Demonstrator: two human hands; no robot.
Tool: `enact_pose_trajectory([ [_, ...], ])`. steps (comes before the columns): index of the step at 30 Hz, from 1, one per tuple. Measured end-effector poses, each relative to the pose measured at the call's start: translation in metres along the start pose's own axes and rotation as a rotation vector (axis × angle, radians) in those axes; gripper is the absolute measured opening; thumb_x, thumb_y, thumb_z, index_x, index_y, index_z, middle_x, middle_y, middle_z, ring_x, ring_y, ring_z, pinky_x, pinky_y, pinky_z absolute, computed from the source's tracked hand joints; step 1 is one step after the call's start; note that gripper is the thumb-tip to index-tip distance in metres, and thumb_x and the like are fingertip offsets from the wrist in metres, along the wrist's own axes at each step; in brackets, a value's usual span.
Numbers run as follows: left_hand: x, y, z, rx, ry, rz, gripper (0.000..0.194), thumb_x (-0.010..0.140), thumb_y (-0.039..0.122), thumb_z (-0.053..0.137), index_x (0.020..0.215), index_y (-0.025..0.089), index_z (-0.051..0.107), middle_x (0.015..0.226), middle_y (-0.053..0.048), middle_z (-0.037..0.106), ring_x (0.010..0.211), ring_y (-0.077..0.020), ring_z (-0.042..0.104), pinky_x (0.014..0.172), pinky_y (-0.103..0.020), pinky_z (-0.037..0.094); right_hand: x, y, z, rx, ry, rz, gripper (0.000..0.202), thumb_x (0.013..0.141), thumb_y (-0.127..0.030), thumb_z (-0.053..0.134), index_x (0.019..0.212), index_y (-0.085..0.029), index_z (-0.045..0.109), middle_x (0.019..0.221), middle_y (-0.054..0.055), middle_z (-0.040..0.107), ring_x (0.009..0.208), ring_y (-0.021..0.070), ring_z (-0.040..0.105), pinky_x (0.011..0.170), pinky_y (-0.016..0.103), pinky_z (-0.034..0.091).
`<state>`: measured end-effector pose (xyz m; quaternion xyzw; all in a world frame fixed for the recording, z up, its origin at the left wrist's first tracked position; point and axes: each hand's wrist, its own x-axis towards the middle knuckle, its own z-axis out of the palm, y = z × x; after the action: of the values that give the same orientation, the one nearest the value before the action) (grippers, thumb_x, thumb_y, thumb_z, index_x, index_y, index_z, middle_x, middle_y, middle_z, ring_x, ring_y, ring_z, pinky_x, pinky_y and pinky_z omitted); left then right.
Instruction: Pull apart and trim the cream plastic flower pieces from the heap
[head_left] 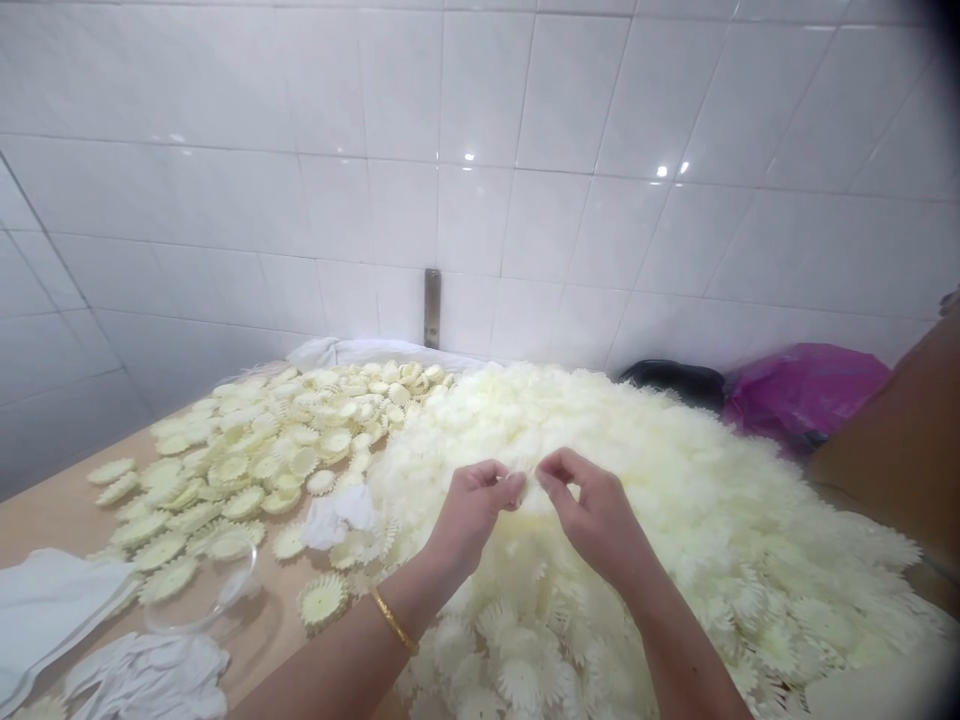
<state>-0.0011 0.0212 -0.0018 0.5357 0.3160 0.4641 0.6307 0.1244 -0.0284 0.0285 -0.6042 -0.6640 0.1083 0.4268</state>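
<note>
My left hand (472, 510) and my right hand (592, 505) meet above a large heap of pale yellow, fringed flower-petal pieces (660, 520). Thumb and fingers of each hand are pinched together, the tips only a little apart. Whatever lies between them is small and pale and blends into the heap behind, so I cannot make it out. A gold bangle (394, 620) circles my left wrist. Left of my hands lies a pile of stacked, scallop-edged pale yellow discs (232, 470), with one single disc (322, 600) close to my left forearm.
On the wooden table (45, 515) lie a clear plastic ring-shaped piece (247, 580), a crumpled white glove or cloth (150, 675) and a white sheet (60, 610). Black (675, 380) and purple plastic bags (810, 390) sit behind the heap, before a tiled wall (480, 210).
</note>
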Motion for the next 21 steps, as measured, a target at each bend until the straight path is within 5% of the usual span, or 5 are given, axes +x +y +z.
enact_pose_trajectory([
  [21, -0.0003, -0.0038, -0.0003, -0.047, 0.002, -0.002, 0.033, 0.063, 0.036, 0.066, 0.049, 0.016, 0.044, 0.048, 0.003, 0.045, 0.053, -0.0089, 0.043, 0.061, -0.025, 0.033, -0.0019, -0.0081, -0.0025, 0.171, -0.159, -0.004, 0.017, 0.076, -0.018, 0.048, 0.066, -0.018, 0.061, 0.07, 0.003, 0.064, 0.069, 0.0163, 0.058, 0.068, 0.028, 0.043],
])
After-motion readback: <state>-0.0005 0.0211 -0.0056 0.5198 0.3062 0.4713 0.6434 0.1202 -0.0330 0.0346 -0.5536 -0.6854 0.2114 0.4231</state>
